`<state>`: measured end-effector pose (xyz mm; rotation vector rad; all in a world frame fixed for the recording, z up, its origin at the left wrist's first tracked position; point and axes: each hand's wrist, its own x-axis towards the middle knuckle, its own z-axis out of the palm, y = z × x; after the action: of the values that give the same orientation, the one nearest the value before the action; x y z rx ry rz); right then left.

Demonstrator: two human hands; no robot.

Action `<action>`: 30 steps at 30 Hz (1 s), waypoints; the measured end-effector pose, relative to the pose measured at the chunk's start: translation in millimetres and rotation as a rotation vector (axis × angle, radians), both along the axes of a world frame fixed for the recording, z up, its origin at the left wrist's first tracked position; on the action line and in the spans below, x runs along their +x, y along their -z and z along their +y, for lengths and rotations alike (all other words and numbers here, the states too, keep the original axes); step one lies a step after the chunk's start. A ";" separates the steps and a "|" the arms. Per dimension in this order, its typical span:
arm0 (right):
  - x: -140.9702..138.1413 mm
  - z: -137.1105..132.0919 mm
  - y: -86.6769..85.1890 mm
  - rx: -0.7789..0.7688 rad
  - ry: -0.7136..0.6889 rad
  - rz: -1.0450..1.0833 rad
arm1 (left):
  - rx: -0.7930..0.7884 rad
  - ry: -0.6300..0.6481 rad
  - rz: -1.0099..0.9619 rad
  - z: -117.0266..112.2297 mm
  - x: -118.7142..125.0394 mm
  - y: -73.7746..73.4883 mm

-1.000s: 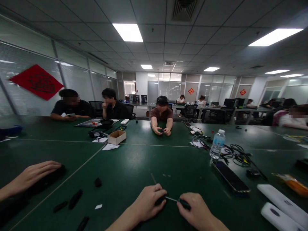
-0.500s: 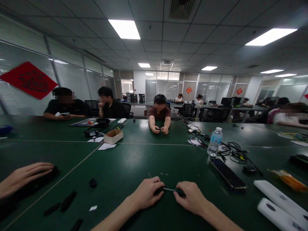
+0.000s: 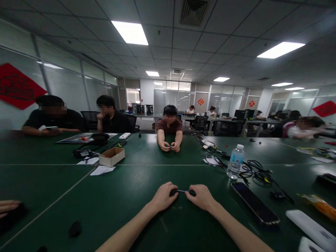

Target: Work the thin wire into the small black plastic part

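Green table [image 3: 139,182] below; left hand [image 3: 163,196] curls round black part [image 3: 173,192], right hand [image 3: 201,196] round handle [image 3: 192,193]; keep rod [image 3: 181,191] between straight.

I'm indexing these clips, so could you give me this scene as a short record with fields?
Left hand: holding a small dark piece
Right hand: holding a second dark piece
Between them: thin light rod
Surface: green table
To the right: phone, water bottle, black cables
Ahead left: open box
Opposite: seated person, maroon shirt, hands close together
Left edge: co-worker's hand, partly in view
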<state>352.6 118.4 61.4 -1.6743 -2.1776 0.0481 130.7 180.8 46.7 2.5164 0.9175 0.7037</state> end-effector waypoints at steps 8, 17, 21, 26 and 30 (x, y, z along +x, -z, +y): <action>-4.0 -10.3 11.5 0.014 -0.008 0.018 | -0.038 0.105 -0.095 -2.2 -8.1 -5.3; -0.3 -6.9 15.4 0.032 0.016 0.020 | -0.082 0.083 -0.142 -0.3 -6.5 1.2; 0.1 -6.9 16.3 0.058 -0.099 0.013 | -0.078 0.074 -0.093 -0.3 -5.5 0.8; 0.1 -3.6 18.5 0.080 -0.071 0.046 | -0.078 0.064 -0.094 0.1 -3.2 -0.7; 1.3 -2.5 21.1 0.097 0.008 0.041 | -0.086 0.047 -0.130 -2.0 -1.9 -1.7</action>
<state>353.9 115.9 40.3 -1.6140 -2.1089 -0.0248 128.8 178.8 48.4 2.3784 0.8227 0.7856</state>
